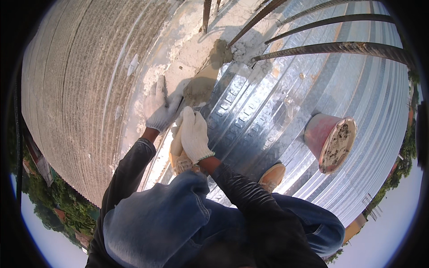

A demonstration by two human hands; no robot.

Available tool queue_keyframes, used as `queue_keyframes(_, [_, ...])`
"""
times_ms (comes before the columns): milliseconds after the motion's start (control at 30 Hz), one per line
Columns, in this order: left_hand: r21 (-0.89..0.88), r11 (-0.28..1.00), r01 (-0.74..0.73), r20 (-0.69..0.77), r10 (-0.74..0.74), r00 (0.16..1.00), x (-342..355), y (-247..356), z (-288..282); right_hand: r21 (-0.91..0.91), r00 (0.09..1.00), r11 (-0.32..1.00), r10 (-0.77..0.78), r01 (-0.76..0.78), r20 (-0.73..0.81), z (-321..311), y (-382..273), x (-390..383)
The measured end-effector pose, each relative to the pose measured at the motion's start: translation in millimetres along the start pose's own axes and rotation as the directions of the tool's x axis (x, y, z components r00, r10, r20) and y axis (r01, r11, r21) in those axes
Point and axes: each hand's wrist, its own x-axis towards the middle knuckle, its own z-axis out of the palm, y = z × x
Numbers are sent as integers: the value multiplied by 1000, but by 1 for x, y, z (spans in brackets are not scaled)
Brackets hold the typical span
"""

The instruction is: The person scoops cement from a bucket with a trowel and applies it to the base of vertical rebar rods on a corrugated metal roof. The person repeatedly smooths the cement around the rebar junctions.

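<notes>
My left hand (157, 109), in a white knit glove, has its fingers stretched out and lies against the pale, mortar-smeared concrete edge (149, 73). My right hand (195, 137), gloved too, is closed around the handle of a trowel. The trowel's blade (199, 89) points away from me along the joint between concrete and metal decking, its face coated with wet grey mortar. A darker lump of mortar (220, 52) sits just past the blade's tip. The left glove is close beside the blade; I cannot tell whether they touch.
Several rusty rebars (339, 47) rise from the concrete and lean across the far right. A red bucket (319, 134) holding mortar stands tilted in view on the ribbed metal decking (250, 116). My shoes (273, 175) rest on the decking. Rough ribbed concrete (76, 89) spreads to the left.
</notes>
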Motion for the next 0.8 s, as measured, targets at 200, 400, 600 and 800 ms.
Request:
queue_keyframes(200, [18, 998, -59, -64, 60, 996, 3, 6, 1, 284, 987, 946, -153, 157, -37, -3, -1, 19])
queue_keyframes(400, [50, 995, -91, -118, 96, 988, -6, -15, 14, 146, 999, 989, -10, 3, 46, 19, 10, 42])
queue_keyframes(600, [-26, 999, -40, 75, 42, 996, -9, -36, 34, 223, 985, 968, 84, -116, 149, 18, 8, 29])
queue_keyframes(800, [-306, 946, 108, 538, 79, 839, -9, -74, 58, 141, 957, 975, 129, -170, 258, -18, -7, 16])
